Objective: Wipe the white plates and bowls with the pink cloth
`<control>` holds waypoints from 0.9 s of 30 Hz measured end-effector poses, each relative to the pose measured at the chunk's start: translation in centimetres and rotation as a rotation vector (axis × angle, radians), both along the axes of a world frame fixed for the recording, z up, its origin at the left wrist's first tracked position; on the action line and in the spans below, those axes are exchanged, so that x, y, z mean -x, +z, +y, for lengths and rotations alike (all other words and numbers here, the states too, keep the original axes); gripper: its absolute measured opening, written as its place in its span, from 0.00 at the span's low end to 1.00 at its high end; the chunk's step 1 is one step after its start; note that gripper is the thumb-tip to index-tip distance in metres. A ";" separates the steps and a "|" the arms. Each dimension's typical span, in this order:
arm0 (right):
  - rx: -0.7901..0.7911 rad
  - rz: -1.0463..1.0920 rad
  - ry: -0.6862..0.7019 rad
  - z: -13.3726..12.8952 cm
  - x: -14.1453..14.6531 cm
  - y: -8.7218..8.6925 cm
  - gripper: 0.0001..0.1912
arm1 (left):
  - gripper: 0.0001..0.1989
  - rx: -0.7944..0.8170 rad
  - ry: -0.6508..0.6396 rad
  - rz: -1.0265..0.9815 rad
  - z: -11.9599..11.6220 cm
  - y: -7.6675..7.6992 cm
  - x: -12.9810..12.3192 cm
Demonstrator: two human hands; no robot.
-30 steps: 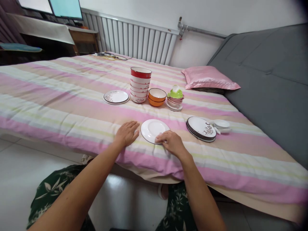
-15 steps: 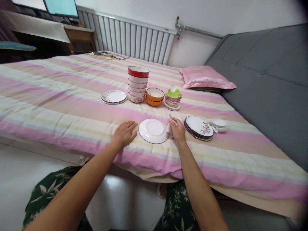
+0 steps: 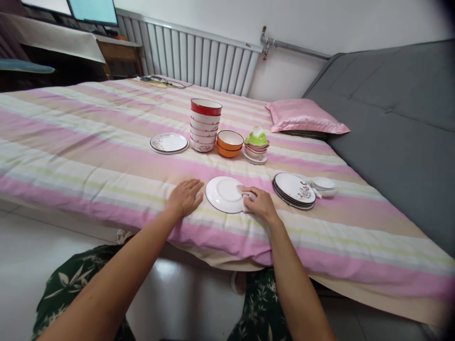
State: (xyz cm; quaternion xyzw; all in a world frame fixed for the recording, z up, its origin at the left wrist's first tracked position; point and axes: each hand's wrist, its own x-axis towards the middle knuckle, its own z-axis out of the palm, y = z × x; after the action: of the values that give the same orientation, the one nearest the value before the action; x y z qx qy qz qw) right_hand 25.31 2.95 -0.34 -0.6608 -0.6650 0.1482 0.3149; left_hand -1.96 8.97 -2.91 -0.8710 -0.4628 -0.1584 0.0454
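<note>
A white plate [image 3: 224,195] lies upside down on the striped bedspread [image 3: 135,196], its foot ring facing up. My left hand [image 3: 185,196] rests flat on the bedspread just left of the plate, fingers stretched out. On the plate's right side, my right hand [image 3: 259,202] is closed around a pale cloth [image 3: 246,194] that touches the plate's rim. Close to the right of that hand stands a stack of dark-rimmed plates [image 3: 294,187], the top one with a floral print.
Behind the plate stand a tall stack of bowls [image 3: 204,127], orange bowls [image 3: 229,143] and small dishes with a green bowl [image 3: 256,139] on top. Flowered plates [image 3: 169,142] lie left, small white dishes [image 3: 323,183] right. A pink pillow [image 3: 305,115] sits by the grey headboard [image 3: 387,128].
My right hand has moved slightly left and down, bringing the cloth onto the plate's right part. The left hand stays in place beside the plate.
</note>
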 end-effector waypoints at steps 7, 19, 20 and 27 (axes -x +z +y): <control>0.129 0.198 0.114 -2.0 -1.1 1.4 0.12 | 0.24 0.000 -0.001 -0.024 0.0 0.1 0.1; -0.060 0.465 -0.024 2.5 1.4 -1.5 0.25 | 0.23 0.003 -0.015 -0.070 -0.2 0.2 0.1; -0.044 0.370 -0.013 2.7 1.9 -1.7 0.26 | 0.23 0.002 -0.014 -0.070 -0.2 0.2 0.1; -0.027 0.067 -0.051 4.3 3.0 -1.8 0.23 | 0.23 -0.030 -0.006 -0.030 -0.2 0.1 0.0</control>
State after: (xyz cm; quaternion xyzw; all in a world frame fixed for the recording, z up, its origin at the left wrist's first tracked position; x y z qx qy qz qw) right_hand 22.29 7.27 -2.15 -0.6680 -0.6389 0.1533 0.3493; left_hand -1.96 8.78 -2.79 -0.8691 -0.4586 -0.1784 0.0510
